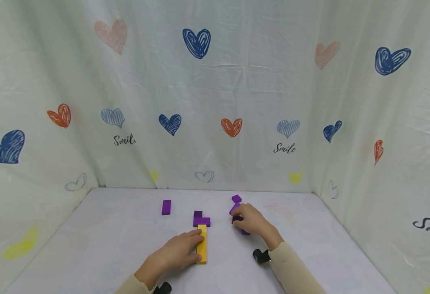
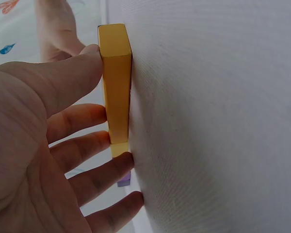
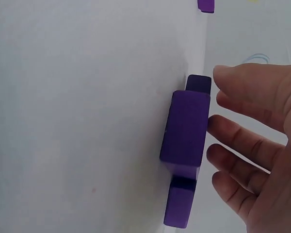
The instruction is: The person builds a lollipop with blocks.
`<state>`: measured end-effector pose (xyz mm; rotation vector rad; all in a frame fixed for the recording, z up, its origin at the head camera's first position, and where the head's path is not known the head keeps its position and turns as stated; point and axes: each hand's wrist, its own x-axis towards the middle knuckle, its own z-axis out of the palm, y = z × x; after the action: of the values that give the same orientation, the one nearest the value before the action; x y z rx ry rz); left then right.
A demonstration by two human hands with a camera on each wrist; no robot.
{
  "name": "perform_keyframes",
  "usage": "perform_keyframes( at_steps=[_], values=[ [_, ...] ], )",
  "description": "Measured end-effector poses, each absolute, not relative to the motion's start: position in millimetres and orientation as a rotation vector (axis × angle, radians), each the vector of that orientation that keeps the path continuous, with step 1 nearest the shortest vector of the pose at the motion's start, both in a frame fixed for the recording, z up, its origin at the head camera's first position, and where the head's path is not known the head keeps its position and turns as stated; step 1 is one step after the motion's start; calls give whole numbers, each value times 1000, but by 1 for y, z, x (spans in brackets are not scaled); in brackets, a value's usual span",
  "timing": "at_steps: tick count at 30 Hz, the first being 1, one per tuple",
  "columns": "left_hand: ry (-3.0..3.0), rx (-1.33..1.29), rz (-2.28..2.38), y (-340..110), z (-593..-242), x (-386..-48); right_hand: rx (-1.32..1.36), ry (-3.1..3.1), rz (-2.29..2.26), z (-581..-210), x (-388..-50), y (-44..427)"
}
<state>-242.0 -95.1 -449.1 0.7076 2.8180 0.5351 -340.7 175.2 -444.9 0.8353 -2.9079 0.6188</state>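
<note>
My left hand (image 1: 179, 250) lies along the left side of a yellow block piece (image 1: 202, 249). In the left wrist view its thumb and some of the extended fingers touch the yellow piece (image 2: 117, 97), with no finger wrapped around it. At the far end of the yellow piece, an L-shaped purple arrangement (image 1: 201, 222) lies on the table. Over a group of purple blocks at the right is my right hand (image 1: 252, 219), covering part of them. In the right wrist view its fingers are loosely bent beside a purple block (image 3: 186, 128); contact is unclear.
A single purple block (image 1: 166, 207) lies at the back left of the white-covered table (image 1: 126, 228). Another purple block (image 1: 236, 198) sits at the far end of the right group. A curtain with printed hearts (image 1: 251, 94) surrounds the table's back and sides.
</note>
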Motion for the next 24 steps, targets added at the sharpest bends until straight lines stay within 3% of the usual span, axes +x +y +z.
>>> perform_keyframes(
  at_steps=[9,24],
  values=[
    [2814,684,544,-94,-449,-241,762,-2933,586,-449,-340,182],
    [2814,696,535,-94,-447,-242,933,-2831,446,-451,-348,155]
  ],
)
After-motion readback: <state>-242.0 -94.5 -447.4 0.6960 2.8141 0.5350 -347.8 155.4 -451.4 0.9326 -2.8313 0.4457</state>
